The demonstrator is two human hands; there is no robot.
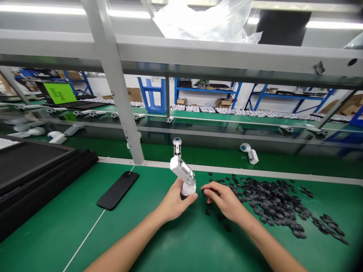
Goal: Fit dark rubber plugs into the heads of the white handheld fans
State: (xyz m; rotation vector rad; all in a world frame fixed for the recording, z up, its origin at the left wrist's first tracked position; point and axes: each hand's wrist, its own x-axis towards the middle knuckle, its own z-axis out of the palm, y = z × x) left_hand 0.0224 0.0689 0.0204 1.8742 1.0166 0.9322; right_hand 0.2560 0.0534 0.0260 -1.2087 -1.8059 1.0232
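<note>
Stacked trays (36,177) far left, phone (117,190) to their right, small parts (272,202) heaped right, on the bench mat (68,223)

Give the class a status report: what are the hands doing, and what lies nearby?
Left hand gripping white plastic device. Right hand just over black flat pieces. Black phone lying to the left, apart from both hands.

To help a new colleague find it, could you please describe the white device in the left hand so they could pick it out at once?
On the green bench mat, find the heap of small black pieces. Just left of it, the left hand grips a chunky white device. Unlike the similar white units farther back, it alone is in a hand.
</note>
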